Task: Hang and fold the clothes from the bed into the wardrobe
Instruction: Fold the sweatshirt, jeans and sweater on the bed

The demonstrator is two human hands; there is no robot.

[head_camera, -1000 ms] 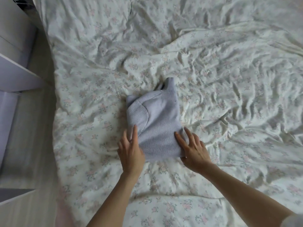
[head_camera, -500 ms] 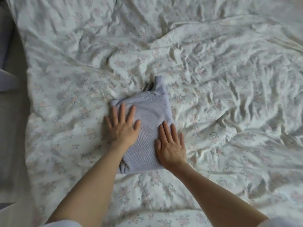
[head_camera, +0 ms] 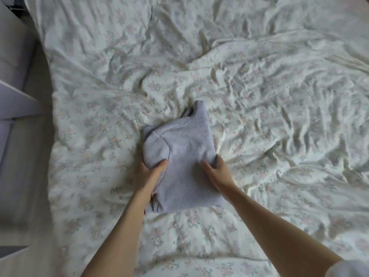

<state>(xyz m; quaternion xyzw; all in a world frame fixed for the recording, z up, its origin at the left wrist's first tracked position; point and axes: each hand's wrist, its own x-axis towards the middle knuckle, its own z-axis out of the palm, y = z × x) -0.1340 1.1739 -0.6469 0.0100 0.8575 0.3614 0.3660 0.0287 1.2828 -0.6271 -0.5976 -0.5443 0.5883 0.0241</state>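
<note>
As the folded sweater (head_camera: 185, 164) lay on the bed (head_camera: 279, 96), L hand (head_camera: 148, 172) & R hand (head_camera: 216, 170) gripped its sides, fingers curled under.

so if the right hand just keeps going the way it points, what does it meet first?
The right hand points up and away along the bed, already gripping the folded lilac sweater at its right edge. Straight on, it would probably slide along the knit, then meet only the rumpled floral duvet; depth is hard to judge.
</note>
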